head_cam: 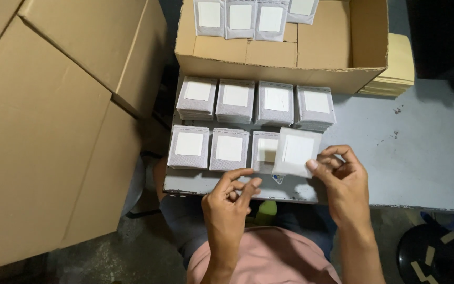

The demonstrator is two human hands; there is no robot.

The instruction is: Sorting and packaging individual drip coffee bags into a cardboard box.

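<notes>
My right hand (pixel 342 181) pinches a small translucent square pouch (pixel 296 151) by its lower right corner, holding it just above the near edge of the grey table (pixel 416 152). My left hand (pixel 230 202) hovers beside it with fingers loosely curled, holding nothing. Stacks of the same grey-edged pouches (pixel 236 100) with white square inserts stand in two rows on the table. The held pouch partly covers the rightmost stack of the near row (pixel 265 150).
An open cardboard box (pixel 290 73) stands at the table's far side with more pouches (pixel 240 18) lined inside. A large cardboard carton (pixel 48 121) fills the left. A pile of tan flat sheets (pixel 395 73) lies right of the box. A dark round stool (pixel 437 255) is at lower right.
</notes>
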